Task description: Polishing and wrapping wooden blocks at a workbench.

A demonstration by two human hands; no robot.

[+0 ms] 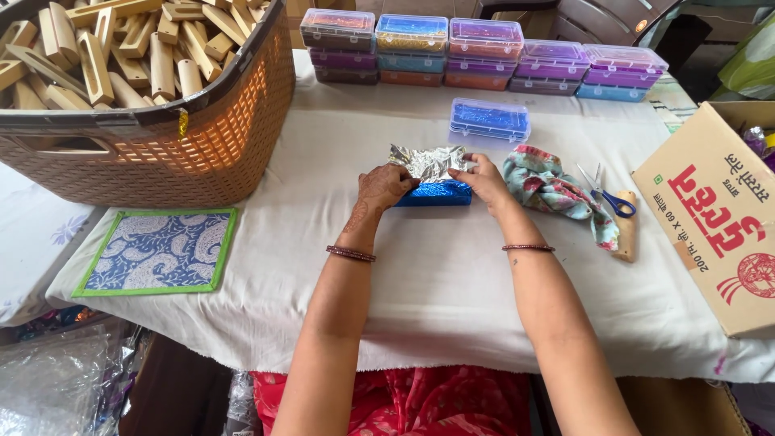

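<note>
While a white cloth (452, 282) covers the whole table, giving a soft bed for small work, the bulkiest thing on it is the brown woven basket (202, 137) at the far left, heaped with slotted wooden blocks (113, 56), apparently kept as a stock within arm's reach. At the right edge a cardboard box (710, 218) lies tilted, partly off the cloth. Along the far side stands a row of clear plastic cases (484, 52) stacked in twos and threes, each filled with one colour of fine material, probably sorted so a colour can be picked at a glance; one blue-filled case (489, 119) sits apart, nearer the hands. A paisley mat with a green border (157, 250) lies near left. Right of the hands rests a crumpled floral rag (553, 186), and beyond it blue-handled scissors (605, 194) lie across a wooden block (626, 230).

At the centre a blue glittery block (436, 194) lies on the cloth with silver foil (428, 161) touching its far side. The left hand (383, 187) curls its fingers over the block's left end, steadying it, while the right hand (487, 178) pinches the foil's right edge between fingertips and thumb.
</note>
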